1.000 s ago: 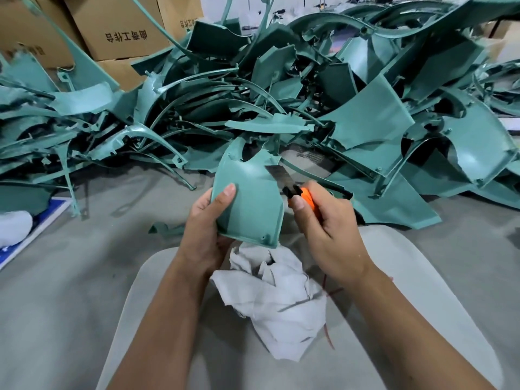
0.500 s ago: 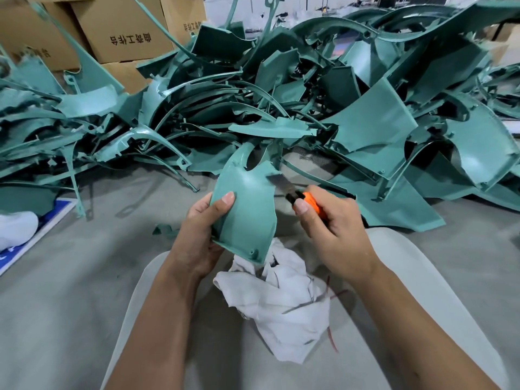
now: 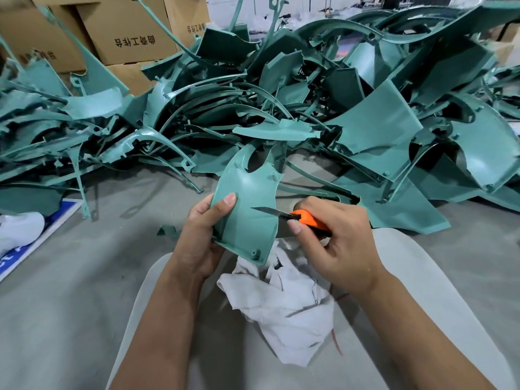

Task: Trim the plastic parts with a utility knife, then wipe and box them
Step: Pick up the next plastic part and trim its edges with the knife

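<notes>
We see the utility knife handle mostly covered by the right hand, plastic part lower left edge behind the left hand, white cloth partly hidden, cardboard boxes cropped at top, possibly a shoe cut off left.

We see a grey floor carrying a sprawling heap of teal plastic parts, cardboard boxes behind, and a small teal scrap.
</notes>
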